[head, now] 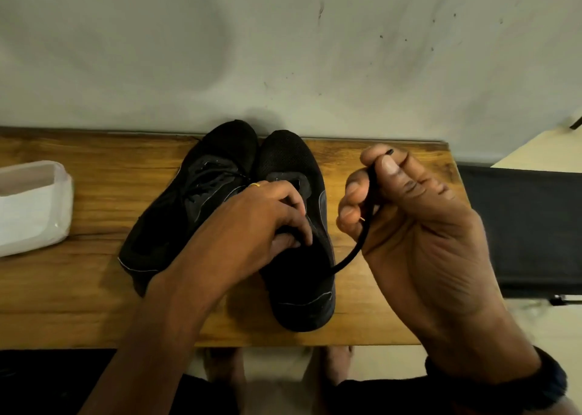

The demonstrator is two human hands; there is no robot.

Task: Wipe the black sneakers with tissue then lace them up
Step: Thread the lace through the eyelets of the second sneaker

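- Slippage worries me most: my right hand (409, 213) pinches the thin black shoelace (356, 251) near its tip, drawn taut from the black mesh sneaker (289, 162) on the brown wooden bench (94, 288).
- My left hand (271, 216) curls onto that sneaker's eyelet row; if its hold loosens, my pull could tip the shoe against the second black sneaker (189, 213).
- Overpulling could leave the ends uneven.

One head-worn camera looks forward and down — close over the wooden table (78, 304) against a wall (283, 37).
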